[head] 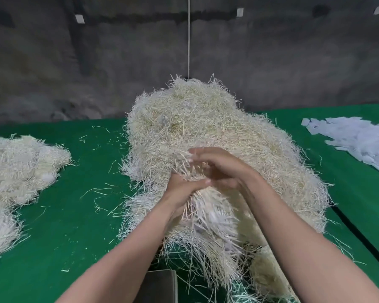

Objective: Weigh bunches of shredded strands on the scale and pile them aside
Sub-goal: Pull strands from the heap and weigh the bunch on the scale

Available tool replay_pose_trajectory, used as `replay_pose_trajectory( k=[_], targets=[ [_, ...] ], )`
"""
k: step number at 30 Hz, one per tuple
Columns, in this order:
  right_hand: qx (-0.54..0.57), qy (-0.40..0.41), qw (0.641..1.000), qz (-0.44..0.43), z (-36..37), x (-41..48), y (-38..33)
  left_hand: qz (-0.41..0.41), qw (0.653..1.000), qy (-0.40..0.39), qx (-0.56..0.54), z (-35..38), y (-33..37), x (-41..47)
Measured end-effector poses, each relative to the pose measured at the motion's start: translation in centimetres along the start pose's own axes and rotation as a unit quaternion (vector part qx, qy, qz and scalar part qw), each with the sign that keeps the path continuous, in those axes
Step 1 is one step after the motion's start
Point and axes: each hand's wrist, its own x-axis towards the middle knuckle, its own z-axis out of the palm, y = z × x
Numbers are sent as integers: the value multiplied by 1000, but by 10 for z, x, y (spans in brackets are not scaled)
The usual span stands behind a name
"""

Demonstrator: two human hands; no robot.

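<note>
The green cloth (pixel 74 215) covers the whole table in front of me. The big heap of pale strands (pixel 206 123) sits at its centre, running from the far wall toward me. A flatter pile (pixel 15 171) lies well apart at my left, and white paper slips (pixel 359 141) at the far right. The bunch (pixel 206 226) is at the heap's near slope, held up between my 2 hands; its long axis runs away from me, short tips poking up and left, the long tail fanning down toward the near edge. My left hand (pixel 184 189) grips its neck from below, fingers curled round. My right hand (pixel 221 169) lies over the top, blurred; I cannot tell whether it clamps. A dark grey slab (pixel 160 285) shows at the near edge.
</note>
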Motion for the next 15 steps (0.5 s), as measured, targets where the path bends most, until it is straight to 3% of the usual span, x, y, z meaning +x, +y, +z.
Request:
replay_pose_trajectory(
  k=[2,5,6,8,10,12,15],
  targets=[
    [-91,52,994,-30,-16,-3,-3,-35,998,49,-13,-5,-3,5],
    [-221,273,928,-119,-50,-8,-3,-69,992,96,-35,-14,-4,9],
    [-248,261,925,-124,-58,-9,1,-68,992,98,-42,-19,-2,10],
    [-359,106,926,-49,-55,-8,22,-68,992,84,-66,-24,7,14],
    [-466,-12,884,29,-39,5,64,-61,990,54,-119,-24,19,16],
    [-494,7,867,65,-27,14,109,-38,988,51,-139,-20,30,17],
    [-544,119,827,81,-38,11,136,-4,989,88,-119,-22,33,15]
  ],
)
